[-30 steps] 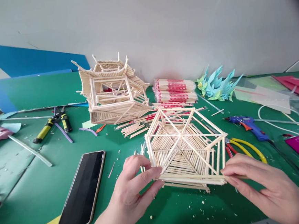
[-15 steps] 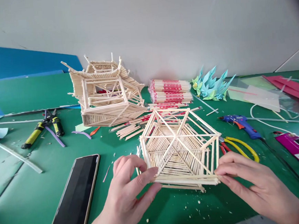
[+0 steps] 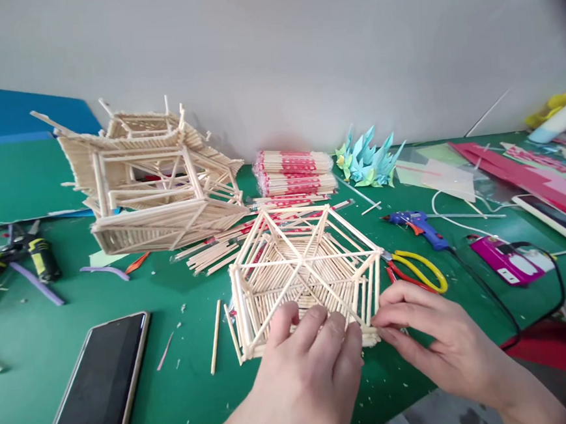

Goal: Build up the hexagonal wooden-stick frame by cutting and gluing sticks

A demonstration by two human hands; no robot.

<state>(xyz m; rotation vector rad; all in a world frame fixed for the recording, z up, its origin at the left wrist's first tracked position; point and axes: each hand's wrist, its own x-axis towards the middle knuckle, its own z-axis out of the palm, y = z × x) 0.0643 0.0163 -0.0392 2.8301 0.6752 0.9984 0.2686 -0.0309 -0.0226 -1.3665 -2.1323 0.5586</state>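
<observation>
A hexagonal frame of thin wooden sticks sits on the green table in front of me. My left hand lies over its near edge, fingers together and pressing on the sticks. My right hand pinches the frame's near right corner between thumb and fingers. A larger stick pavilion model stands behind at the left. Loose sticks lie between the two models.
A dark phone lies at the lower left. Yellow-handled pliers, a blue glue gun, wrapped chopstick packs, paper cranes and a pink box are spread on the right. Black-and-yellow cutters lie at the far left.
My left hand has slid from the frame's left corner onto the middle of its near edge. The view has swung right, so everything sits further left.
</observation>
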